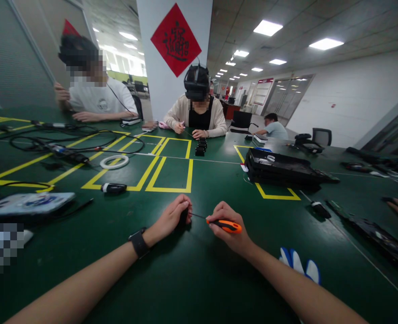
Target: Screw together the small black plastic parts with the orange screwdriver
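My right hand (228, 225) is closed around the orange and black handle of a screwdriver (231, 226). Its thin shaft points left, toward my left hand (176, 215). The fingers of that hand are curled round a small black object (184, 217), mostly hidden by the palm, so its kind does not show. The screwdriver's tip reaches the black object, though I cannot tell whether it sits in it. A dark watch is on my left wrist. Both hands are just above the green table (199, 283), near its middle.
A white and blue glove (296, 261) lies by my right forearm. Black trays (279, 168) are stacked at the right, near a circuit board (374, 229). Cables (67, 132), a white tape ring (114, 162) and a phone (30, 202) lie left. Two people sit across the table.
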Demonstrator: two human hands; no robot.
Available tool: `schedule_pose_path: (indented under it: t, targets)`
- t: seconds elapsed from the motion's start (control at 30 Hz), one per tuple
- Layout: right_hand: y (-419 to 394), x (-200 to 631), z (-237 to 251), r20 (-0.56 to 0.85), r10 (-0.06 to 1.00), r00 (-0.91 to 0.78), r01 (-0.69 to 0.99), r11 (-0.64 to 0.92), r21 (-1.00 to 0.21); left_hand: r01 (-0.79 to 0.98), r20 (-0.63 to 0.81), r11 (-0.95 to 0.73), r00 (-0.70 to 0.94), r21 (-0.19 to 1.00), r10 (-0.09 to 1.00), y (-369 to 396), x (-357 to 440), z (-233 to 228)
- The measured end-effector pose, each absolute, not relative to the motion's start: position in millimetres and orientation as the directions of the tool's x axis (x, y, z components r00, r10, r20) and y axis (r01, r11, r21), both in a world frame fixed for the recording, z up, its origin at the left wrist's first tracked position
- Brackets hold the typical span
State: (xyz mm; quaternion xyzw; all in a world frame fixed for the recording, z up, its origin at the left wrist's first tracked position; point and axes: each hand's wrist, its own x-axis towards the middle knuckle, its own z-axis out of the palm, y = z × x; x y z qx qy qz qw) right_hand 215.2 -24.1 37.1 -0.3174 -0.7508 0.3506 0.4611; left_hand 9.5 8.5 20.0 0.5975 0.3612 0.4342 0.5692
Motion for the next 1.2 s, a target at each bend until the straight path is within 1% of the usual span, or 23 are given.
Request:
schedule_pose_path:
  t: [0.17,0.27,0.4,0.5,0.57,0.67,0.73,0.8,0.93,1.03,1.1,1.2]
  targets:
    - [-25.5,214.7,40.3,0.455,0.769,-0.449,0.103,0.551,-0.828,-0.063,0.116,-0.1,0.356,0.993,0.927,8.0,9.2,20.1]
    - [-26.2,214.2,40.4,0.45,0.764,-0.463,0.068,0.537,-0.841,-0.057,0.124,-0.111,0.365,0.992,0.923,7.6,9.5,20.1]
    - [-26.8,213.2,37.9,0.456,0.789,-0.412,0.064,0.524,-0.849,-0.016,0.132,-0.136,0.382,0.991,0.915,8.1,10.1,19.3]
    - [-28.0,211.1,34.5,0.459,0.82,-0.341,0.139,0.528,-0.838,0.043,0.141,-0.169,0.375,0.985,0.916,9.7,9.7,17.7]
    - [-29.6,209.1,32.3,0.423,0.848,-0.32,0.175,0.491,-0.853,0.067,0.145,-0.182,0.371,0.981,0.917,11.2,8.9,16.9]
    - [-32.1,206.6,29.9,0.348,0.882,-0.318,0.13,0.404,-0.906,0.102,0.136,-0.187,0.376,0.977,0.917,13.0,7.2,17.3]
    - [-32.9,206.4,29.5,0.324,0.884,-0.337,0.093,0.374,-0.923,0.125,0.126,-0.187,0.384,0.974,0.915,13.5,6.2,18.5]
    - [-32.4,207.5,30.0,0.332,0.872,-0.36,0.087,0.385,-0.919,0.131,0.126,-0.189,0.386,0.973,0.914,13.2,5.5,19.8]
    - [-29.1,211.2,31.1,0.398,0.839,-0.372,0.108,0.465,-0.879,0.115,0.144,-0.195,0.354,0.974,0.924,12.1,4.9,20.9]
    - [-26.5,211.8,30.1,0.358,0.851,-0.383,0.039,0.403,-0.915,0.113,0.15,-0.196,0.326,0.974,0.933,12.2,4.7,19.7]
    - [-25.3,210.8,29.5,0.304,0.883,-0.358,0.022,0.333,-0.943,0.115,0.154,-0.197,0.307,0.974,0.939,13.0,4.3,18.7]
    - [-24.6,208.9,30.5,0.288,0.925,-0.247,0.105,0.321,-0.941,0.122,0.164,-0.203,0.274,0.972,0.948,14.7,3.2,17.7]
